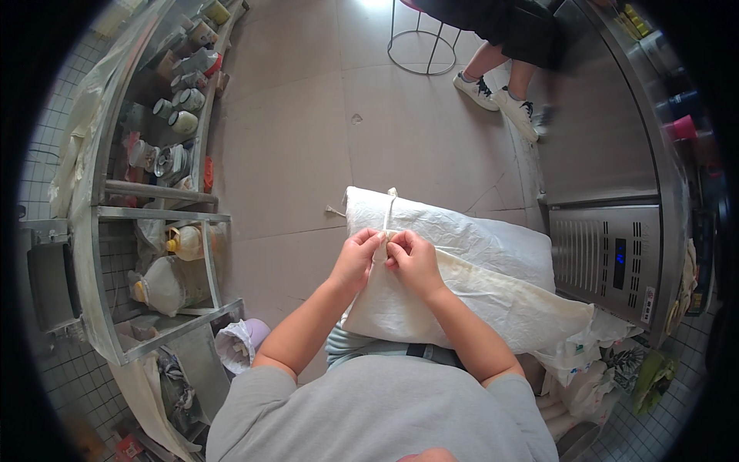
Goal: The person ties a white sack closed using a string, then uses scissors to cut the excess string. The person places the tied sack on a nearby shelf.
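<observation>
A large white cloth [473,289] lies folded across my lap, its lower part yellowed along one edge. A pale cloth cord [391,212] runs over the upper fold, with a knot near the far edge. My left hand [357,257] pinches the cloth and the near end of the cord between thumb and fingers. Close beside it, almost touching, my right hand [413,257] pinches the same spot from the other side. The fingertips hide exactly how cord and cloth meet there. A short frayed cord end [333,211] sticks out at the cloth's left edge.
At left stands a metal shelf rack [161,212] with jars and oil jugs. A lined purple bin [260,332] is by my left elbow. A steel appliance [606,254] and plastic bags [583,352] are at right. Ahead are a person's legs [514,81] and a round stool [424,52].
</observation>
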Motion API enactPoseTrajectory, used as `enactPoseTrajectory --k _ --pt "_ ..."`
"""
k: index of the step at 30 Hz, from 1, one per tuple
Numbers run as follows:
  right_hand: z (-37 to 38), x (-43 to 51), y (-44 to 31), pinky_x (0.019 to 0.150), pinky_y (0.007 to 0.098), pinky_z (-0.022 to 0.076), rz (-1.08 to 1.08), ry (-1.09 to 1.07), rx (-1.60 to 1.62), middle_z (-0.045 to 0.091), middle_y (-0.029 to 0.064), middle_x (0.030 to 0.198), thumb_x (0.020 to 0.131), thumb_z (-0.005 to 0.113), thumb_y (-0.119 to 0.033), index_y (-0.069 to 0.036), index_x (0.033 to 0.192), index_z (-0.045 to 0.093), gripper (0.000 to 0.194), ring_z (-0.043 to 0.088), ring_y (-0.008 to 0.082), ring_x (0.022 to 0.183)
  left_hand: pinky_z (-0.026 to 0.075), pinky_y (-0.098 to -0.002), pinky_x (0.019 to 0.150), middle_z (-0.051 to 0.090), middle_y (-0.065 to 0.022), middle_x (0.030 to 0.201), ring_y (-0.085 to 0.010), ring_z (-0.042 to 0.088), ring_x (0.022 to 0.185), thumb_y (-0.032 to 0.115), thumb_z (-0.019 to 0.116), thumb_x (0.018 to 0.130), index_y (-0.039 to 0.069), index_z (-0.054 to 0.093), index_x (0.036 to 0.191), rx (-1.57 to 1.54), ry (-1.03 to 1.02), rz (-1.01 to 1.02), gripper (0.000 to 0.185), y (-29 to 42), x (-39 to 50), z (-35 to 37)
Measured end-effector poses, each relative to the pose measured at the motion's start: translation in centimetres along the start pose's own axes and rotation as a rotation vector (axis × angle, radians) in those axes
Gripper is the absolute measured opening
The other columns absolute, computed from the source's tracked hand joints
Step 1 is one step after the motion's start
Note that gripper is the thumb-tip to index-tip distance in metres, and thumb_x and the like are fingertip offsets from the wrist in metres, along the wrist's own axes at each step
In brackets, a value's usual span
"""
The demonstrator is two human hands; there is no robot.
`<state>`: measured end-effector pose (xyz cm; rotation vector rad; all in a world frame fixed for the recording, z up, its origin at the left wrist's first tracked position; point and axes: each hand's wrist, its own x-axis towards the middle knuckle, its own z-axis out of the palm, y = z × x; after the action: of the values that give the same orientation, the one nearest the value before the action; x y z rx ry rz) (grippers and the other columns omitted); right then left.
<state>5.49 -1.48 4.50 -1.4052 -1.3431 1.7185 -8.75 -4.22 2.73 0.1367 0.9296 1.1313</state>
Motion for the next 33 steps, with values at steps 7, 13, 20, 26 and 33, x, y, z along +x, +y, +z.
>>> enactPoseTrajectory --k 7,13,20,26,33 --pt "-0.9 1.4 -2.4 0.057 0.0267 0.0539 0.02 -0.046 0.027 0.062 0.0097 0.075 0.091 0.051 -0.004 0.003 0.094 0.05 0.007 0.065 0.0147 0.065 0.048 -0.0236 0.069 0.062 -0.0027 0.083 -0.0081 0.058 0.078 0.016 0.06 0.09 0.004 0.06 0.088 0.282 0.037 0.141 0.012 -0.6 0.1 -0.1" --pt "-1.7 2.3 -2.4 0.055 0.0266 0.052 -0.154 -0.188 -0.475 0.061 0.0088 0.079 0.092 0.051 -0.01 0.001 0.095 0.051 0.011 0.062 0.0147 0.063 0.042 -0.0202 0.07 0.062 0.001 0.082 -0.0047 0.054 0.075 0.017 0.061 0.089 0.004 0.062 0.09 0.376 0.033 0.194 0.013 -0.2 -0.3 0.6" --pt "-3.9 5.2 -7.2 0.061 0.025 0.0513 -0.244 0.076 0.202 0.059 0.007 0.086 0.095 0.051 -0.015 -0.005 0.095 0.052 0.01 0.058 0.0111 0.066 0.041 -0.0199 0.067 0.06 0.0031 0.078 -0.0037 0.051 0.071 0.019 0.062 0.089 0.004 0.063 0.088 0.372 0.048 0.139 0.016 -0.1 -0.2 0.4" --pt "-7.8 4.1 -12.4 0.069 0.0284 0.0548 -0.626 0.375 0.475 0.06 0.0085 0.089 0.096 0.047 -0.011 -0.006 0.099 0.05 0.006 0.06 0.0133 0.072 0.042 -0.0198 0.065 0.06 0.0025 0.078 -0.0042 0.053 0.071 0.02 0.063 0.089 0.003 0.062 0.09 0.318 0.047 0.119 0.017 -0.1 -0.1 0.3" --pt "-9.5 3.1 -13.1 0.07 0.0288 0.0537 -0.742 0.562 0.52 0.059 0.0082 0.089 0.096 0.048 -0.011 -0.005 0.099 0.048 0.006 0.06 0.0142 0.072 0.041 -0.0196 0.068 0.059 0.0029 0.079 -0.0036 0.05 0.073 0.02 0.061 0.09 0.003 0.062 0.088 0.277 0.057 0.08 0.017 0.0 -0.2 0.5"
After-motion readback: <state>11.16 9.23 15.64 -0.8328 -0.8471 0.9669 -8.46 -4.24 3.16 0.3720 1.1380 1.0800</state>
